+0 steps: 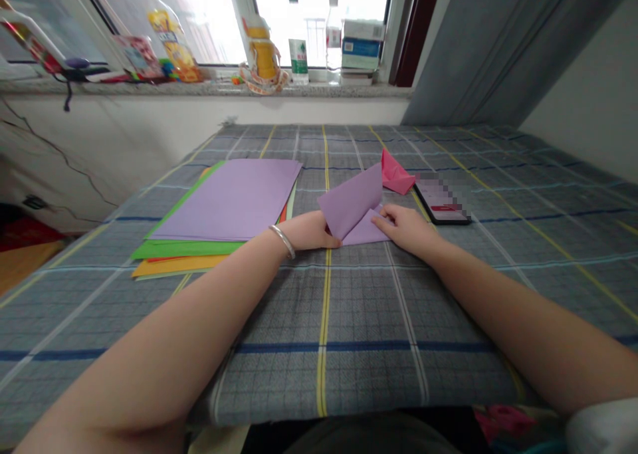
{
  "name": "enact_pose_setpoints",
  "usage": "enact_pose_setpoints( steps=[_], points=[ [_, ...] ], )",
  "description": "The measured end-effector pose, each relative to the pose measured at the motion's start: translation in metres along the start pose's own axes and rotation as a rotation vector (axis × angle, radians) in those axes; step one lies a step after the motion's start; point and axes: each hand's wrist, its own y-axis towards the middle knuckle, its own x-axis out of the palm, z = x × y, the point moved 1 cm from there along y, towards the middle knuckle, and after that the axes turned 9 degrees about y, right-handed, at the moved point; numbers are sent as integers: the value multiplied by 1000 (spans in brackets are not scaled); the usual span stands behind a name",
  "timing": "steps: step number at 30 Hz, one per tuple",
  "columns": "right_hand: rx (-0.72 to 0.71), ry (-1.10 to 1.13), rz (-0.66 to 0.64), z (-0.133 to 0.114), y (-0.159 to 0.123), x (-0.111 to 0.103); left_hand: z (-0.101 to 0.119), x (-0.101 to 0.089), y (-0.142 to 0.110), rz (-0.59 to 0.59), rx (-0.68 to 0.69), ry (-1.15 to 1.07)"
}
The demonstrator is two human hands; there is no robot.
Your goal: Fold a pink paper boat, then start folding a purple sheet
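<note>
Both hands hold a folded sheet of purple paper [353, 198] over the middle of the table. One broad flap of it stands up, tilted, while the lower part lies near the cloth. My left hand [315, 231], with a silver bangle at the wrist, grips the paper's left lower corner; the flap hides some of its fingers. At the right side, my right hand [406, 227] pinches the lower layer between thumb and fingers. Just beyond the right hand sits a folded pink paper piece [397, 175], beside a phone [443, 203] lying screen up.
A stack of coloured paper [224, 201], purple on top with green and orange below, lies at left on the checked tablecloth [279, 374]. Behind the table, the windowsill [199, 88] bears a drink bottle [172, 35], a yellow cup [264, 58], more bottles and boxes [363, 45].
</note>
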Motion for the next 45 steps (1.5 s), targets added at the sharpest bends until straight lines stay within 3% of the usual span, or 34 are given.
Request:
enact_pose_setpoints(
  steps=[5,11,15,22,27,30,33,35,39,42,45],
  points=[
    [47,-121,9,-8,1,2,6,-3,0,-27,-27,20],
    [90,-234,24,-14,-1,3,-5,-5,3,-123,4,27],
    [81,-248,16,-14,-2,3,-7,-5,4,-145,-109,-35],
    [84,-239,37,-10,-1,5,-1,6,4,119,-281,-159],
    [81,-279,44,-7,1,6,-14,14,9,508,-296,-248],
    [100,-277,42,-7,2,6,-12,15,7,674,-280,-75],
    [114,-269,52,-7,2,7,1,16,0,729,-202,257],
    [118,-261,57,-7,2,7,12,18,-4,688,-92,441],
    [141,-262,56,-8,2,6,21,29,-2,497,34,519],
    [153,-278,49,-9,3,6,20,35,3,358,41,523],
    [160,-291,37,-9,4,6,18,36,5,295,17,528]
  ],
)
